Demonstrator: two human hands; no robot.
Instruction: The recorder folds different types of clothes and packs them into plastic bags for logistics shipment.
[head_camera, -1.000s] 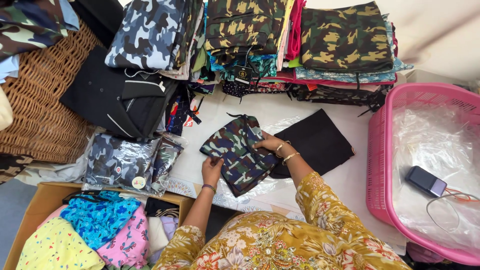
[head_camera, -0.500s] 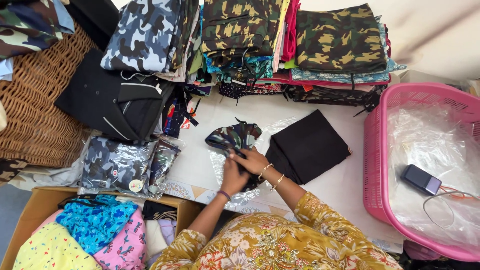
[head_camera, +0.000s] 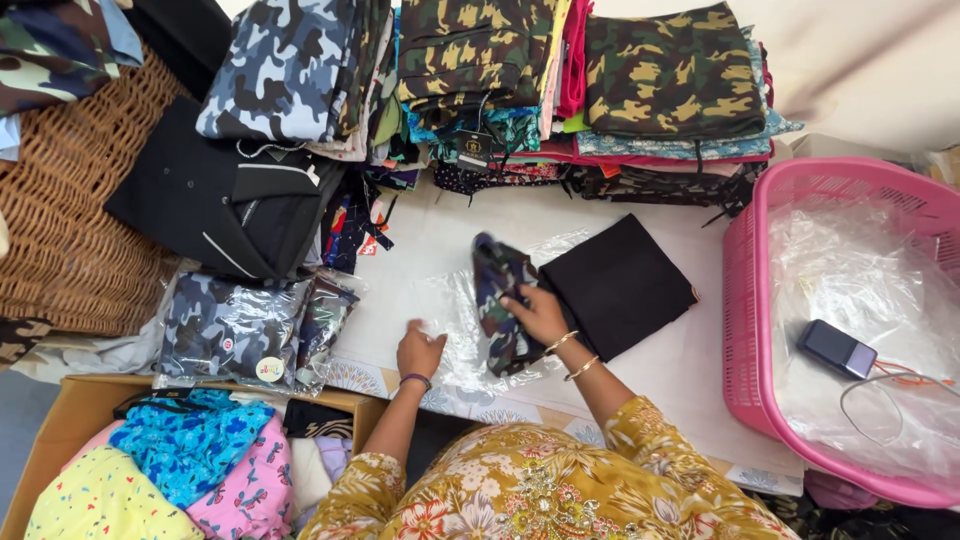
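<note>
A folded dark camouflage garment (head_camera: 497, 290) lies on the white table, partly on a clear plastic bag (head_camera: 452, 312). My right hand (head_camera: 537, 312) presses on the garment and grips its edge. My left hand (head_camera: 419, 350) rests flat on the left part of the plastic bag, fingers spread. A black folded cloth (head_camera: 615, 283) lies just right of the garment, under my right wrist.
Stacks of folded camouflage and coloured clothes (head_camera: 560, 90) line the far edge. A wicker basket (head_camera: 70, 240) stands left, bagged camouflage garments (head_camera: 235, 325) beside it. A pink basket (head_camera: 770, 330) at right holds plastic and a phone (head_camera: 836, 348). A cardboard box (head_camera: 60, 420) of bright clothes sits near left.
The garment went from spread flat to folded narrow. My left hand moved off it to the left onto the plastic bag; my right hand stayed on the garment.
</note>
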